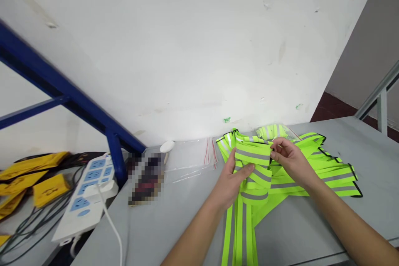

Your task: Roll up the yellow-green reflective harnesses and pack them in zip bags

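Observation:
My left hand (230, 181) is closed around a folded neon-yellow reflective strap (254, 153) with a grey stripe, its thumb lying across the front. At the right end of that strap, my right hand (288, 160) pinches the black-edged tip between thumb and fingers. Beneath both hands, more reflective straps (336, 178) spread over the grey table (193, 224), and several lengths hang toward the near edge. Behind the hands lies a clear bag with a rolled strap (270, 131) inside.
Clear zip bags (190, 153) with red seal lines lie left of the straps. Beside them are a white oval object (167, 146) and a blurred-out item (148, 178). A power strip (90, 193), cables and yellow bands (51, 189) sit beyond the blue frame (116, 158). A wall rises behind.

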The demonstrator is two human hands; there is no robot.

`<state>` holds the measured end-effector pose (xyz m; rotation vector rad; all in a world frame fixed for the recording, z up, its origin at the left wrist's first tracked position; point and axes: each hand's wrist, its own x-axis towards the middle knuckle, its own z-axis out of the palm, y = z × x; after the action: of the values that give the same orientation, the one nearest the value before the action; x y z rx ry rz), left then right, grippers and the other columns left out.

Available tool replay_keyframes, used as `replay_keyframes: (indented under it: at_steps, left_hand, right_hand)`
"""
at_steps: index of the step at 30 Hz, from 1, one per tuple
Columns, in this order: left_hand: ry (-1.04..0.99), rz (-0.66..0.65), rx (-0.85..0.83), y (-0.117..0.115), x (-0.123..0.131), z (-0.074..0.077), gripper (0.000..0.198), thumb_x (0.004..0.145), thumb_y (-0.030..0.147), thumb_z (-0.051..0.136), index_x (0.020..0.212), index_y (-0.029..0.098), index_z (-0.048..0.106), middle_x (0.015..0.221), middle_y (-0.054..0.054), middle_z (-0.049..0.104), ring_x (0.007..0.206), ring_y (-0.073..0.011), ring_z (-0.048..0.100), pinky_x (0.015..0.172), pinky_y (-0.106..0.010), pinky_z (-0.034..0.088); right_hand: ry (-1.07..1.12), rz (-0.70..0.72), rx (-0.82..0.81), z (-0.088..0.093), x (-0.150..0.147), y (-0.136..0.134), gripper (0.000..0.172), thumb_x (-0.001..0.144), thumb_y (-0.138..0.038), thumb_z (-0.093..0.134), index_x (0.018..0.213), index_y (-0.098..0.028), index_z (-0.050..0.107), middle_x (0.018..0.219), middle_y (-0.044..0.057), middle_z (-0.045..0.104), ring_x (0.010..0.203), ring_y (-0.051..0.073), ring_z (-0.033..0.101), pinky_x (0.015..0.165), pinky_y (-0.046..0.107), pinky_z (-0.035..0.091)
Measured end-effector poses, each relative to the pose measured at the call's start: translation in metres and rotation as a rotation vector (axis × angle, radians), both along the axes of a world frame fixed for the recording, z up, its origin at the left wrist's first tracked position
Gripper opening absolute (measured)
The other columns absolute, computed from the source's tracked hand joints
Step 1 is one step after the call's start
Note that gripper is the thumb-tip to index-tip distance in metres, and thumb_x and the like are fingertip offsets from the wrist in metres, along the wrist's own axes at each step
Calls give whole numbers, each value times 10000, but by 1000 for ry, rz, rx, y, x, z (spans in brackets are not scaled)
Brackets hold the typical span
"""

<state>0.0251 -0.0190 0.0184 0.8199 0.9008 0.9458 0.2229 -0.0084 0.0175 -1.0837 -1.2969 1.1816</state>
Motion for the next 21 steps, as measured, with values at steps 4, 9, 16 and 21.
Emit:
replay_keyframes:
  at_steps: [4,9,16,21]
  left_hand:
    - [218,33,159,1,4,-4,828,771,386,735,1460,289,286,1441,-68,490,1316,-275,463,1078,-423,405]
    - [322,-26,349,-2,12,-15,780,852,455,617,1494,283,209,1483,-70,429,1370,-262,383,1130,-408,328]
    - [308,-66,314,-10,9,-17,764,893,692,251,1530,309,76,1600,-27,184,1471,-242,142,1205,-396,144]
    - [102,-169,385,-12,6,0,726,890,656,14,1529,312,26,1595,-3,202,1462,-195,182,1204,-356,169]
  right_hand:
    - [-32,-71,-110,-5,-15,-9,302,858,-482,557,1016,-230,609,821,22,621,756,187,607,701,316,520]
    - [-118,-65,-70,-8,-35,-25,497,839,-526,559,1270,-281,520,1247,76,609,1171,277,560,911,392,507]
    - [-284,-67,-146,-2,-48,-27,1020,550,-396,837,1401,-233,300,1286,120,589,1209,303,543,965,443,485]
    - [-180,-38,-186,1,-45,-22,859,550,-358,824,1297,-241,415,1145,79,671,1068,280,633,890,430,524]
